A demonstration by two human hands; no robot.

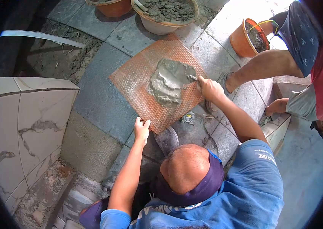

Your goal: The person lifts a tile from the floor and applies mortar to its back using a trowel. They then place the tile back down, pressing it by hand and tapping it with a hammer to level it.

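Neither my left hand nor my right hand is in view. Below me, a person in a blue shirt (215, 206) bends forward, head and back seen from above. This person's left hand grips the near corner of an orange-brown tile (131, 80) with a raised grid on its face. The person's right hand holds the handle of a trowel (192, 77) at a mound of wet grey mortar (167, 82) on the tile. The trowel's blade is mostly hidden by mortar.
Buckets of mortar stand at the top (157, 27) and upper right (240, 42). A tape measure (187, 117) lies on the grey floor tiles (98, 91). Another person's bare legs (264, 66) are at the right. A marble-patterned tiled wall (41, 129) rises at the left.
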